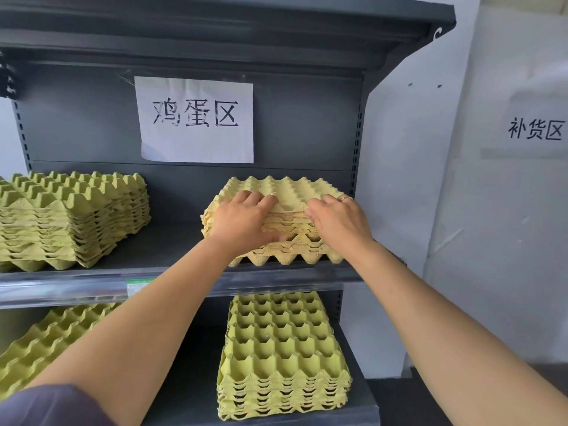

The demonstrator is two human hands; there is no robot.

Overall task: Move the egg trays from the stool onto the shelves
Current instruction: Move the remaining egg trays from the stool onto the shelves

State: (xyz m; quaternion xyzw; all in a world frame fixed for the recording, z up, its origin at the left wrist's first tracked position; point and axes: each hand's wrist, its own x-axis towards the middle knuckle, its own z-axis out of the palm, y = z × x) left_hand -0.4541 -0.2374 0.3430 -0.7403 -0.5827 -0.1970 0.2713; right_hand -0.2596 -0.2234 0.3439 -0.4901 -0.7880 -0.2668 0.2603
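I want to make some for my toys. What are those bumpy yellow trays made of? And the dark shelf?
The egg trays look like moulded paper pulp: a dull, rough surface with fuzzy, uneven edges. The shelf seems to be painted metal: smooth dark grey, thin panels, rows of slots up the posts. A picture cannot make it certain.

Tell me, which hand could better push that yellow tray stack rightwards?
Likely the left hand: it grips the yellow stack at its left front, behind the push. The right hand holds the right front.
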